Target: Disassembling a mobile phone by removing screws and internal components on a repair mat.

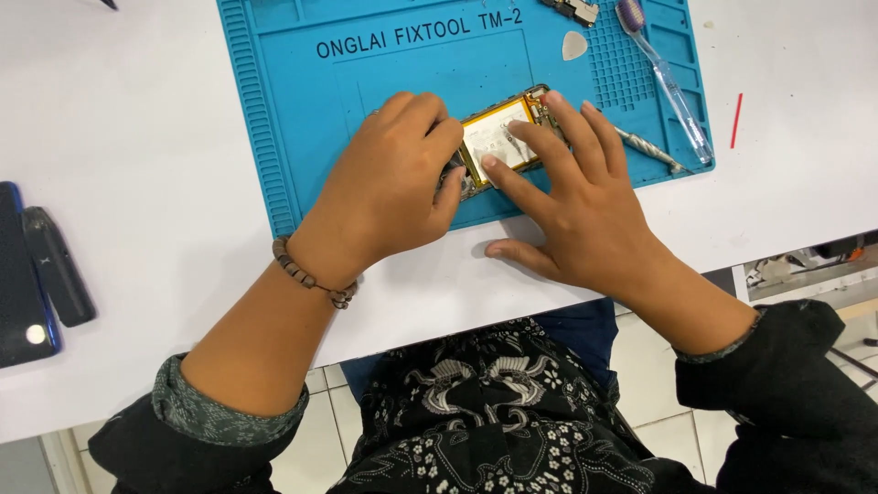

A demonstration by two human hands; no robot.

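I am looking down on an opened phone (pixel 501 137), back cover off, lying near the middle of the frame on a blue silicone repair mat (pixel 274 110). Its pale battery faces up and takes most of the body; the mat appears to serve as a non-slip bed, so the phone stays put under pressure.

My left hand (pixel 389 187) is curled over the phone's left end, fingers bent tight and knuckles up. It seems to pinch something small against that end, but the fingers hide it; I cannot tell whether a tool is held. A beaded bracelet (pixel 311 273) sits on that wrist.

My right hand (pixel 576 210) lies flat and spread, grasping nothing. Its fingertips (pixel 489 162) press down on the battery and the phone's right edge, and the thumb rests on the white table (pixel 137 137) just below the mat: a bracing hold, in my judgement, to steady the body against the left hand's work.

Set aside, upper right of the frame: a clear-handled brush (pixel 666 73), a pale pick (pixel 573 44), a metal bit (pixel 647 148) just beside the right hand, and a small removed part (pixel 572 9). A red strip (pixel 735 120) lies off the mat. At the left edge, well apart, rest a dark phone (pixel 20 274) and a black bar-shaped object (pixel 57 265).
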